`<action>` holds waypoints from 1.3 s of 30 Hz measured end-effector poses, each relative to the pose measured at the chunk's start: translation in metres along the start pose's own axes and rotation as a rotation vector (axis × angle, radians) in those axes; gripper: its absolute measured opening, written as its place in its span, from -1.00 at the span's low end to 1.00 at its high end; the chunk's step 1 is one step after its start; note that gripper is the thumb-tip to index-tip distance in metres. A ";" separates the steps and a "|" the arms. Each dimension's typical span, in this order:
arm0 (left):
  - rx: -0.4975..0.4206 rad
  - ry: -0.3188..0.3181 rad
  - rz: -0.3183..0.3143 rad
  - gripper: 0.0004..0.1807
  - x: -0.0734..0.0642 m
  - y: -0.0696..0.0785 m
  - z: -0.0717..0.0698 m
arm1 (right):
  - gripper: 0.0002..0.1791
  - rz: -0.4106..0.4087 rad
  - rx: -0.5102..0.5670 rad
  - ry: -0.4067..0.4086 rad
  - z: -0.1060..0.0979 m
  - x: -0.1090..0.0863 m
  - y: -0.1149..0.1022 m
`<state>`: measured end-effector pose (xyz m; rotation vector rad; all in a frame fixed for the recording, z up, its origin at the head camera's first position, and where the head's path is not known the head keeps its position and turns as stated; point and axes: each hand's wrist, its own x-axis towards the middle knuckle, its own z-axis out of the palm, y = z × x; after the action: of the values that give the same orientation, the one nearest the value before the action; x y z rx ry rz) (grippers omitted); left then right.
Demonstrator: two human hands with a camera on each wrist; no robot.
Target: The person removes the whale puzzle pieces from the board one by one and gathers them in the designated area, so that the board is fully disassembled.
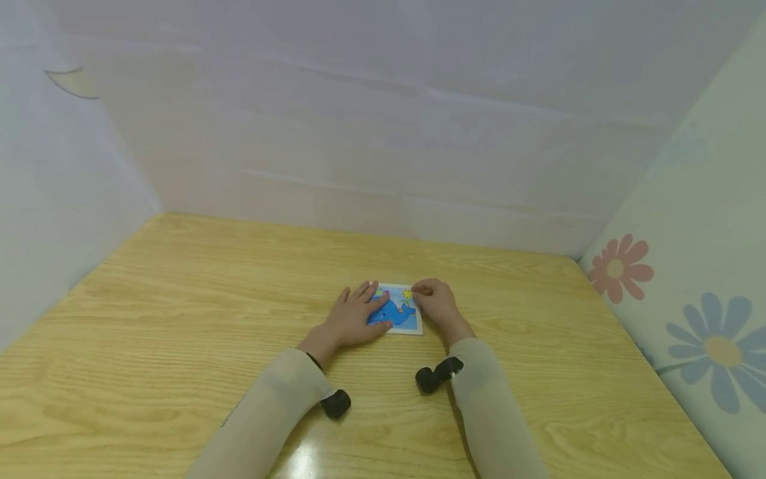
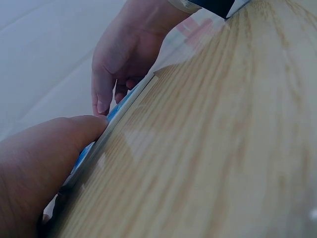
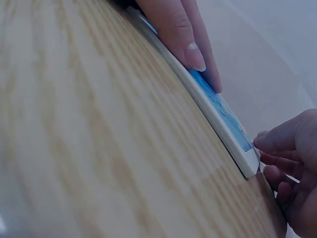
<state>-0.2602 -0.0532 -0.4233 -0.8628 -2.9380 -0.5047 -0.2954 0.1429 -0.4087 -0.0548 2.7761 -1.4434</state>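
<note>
A small flat board (image 1: 417,326) with a white rim lies on the table in the head view. It bears a blue whale and a yellow sun. My left hand (image 1: 354,318) rests across its left part with the fingers spread, hiding that side of the picture. At the right edge, by the sun, my right hand (image 1: 438,303) pinches the board with curled fingers. The right wrist view shows the right thumb (image 3: 277,139) against the board's edge near a corner, other fingers curled below it. In the left wrist view, the left thumb (image 2: 89,128) lies on the near rim.
The wooden table (image 1: 179,319) spreads on all sides of the board. A pale wall (image 1: 383,153) stands behind it, and a flowered wall (image 1: 682,266) borders the right side. Black wrist cameras (image 1: 336,404) sit on both sleeves, close above the tabletop.
</note>
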 end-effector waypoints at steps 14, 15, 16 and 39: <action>0.034 -0.022 -0.028 -0.30 0.000 0.002 -0.001 | -0.88 0.007 0.054 -0.014 0.000 0.002 0.000; 0.032 -0.020 -0.029 -0.29 0.000 0.003 -0.002 | -0.88 0.008 0.066 -0.014 -0.001 0.001 0.000; 0.030 -0.021 -0.031 -0.29 0.000 0.003 -0.003 | -0.88 0.003 0.070 -0.014 -0.001 0.001 -0.001; 0.035 -0.017 -0.030 -0.30 -0.001 0.004 -0.004 | -0.83 -0.032 -0.005 0.007 -0.003 0.000 -0.005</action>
<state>-0.2574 -0.0518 -0.4182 -0.8249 -2.9699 -0.4487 -0.2948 0.1429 -0.4028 -0.0951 2.7974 -1.4461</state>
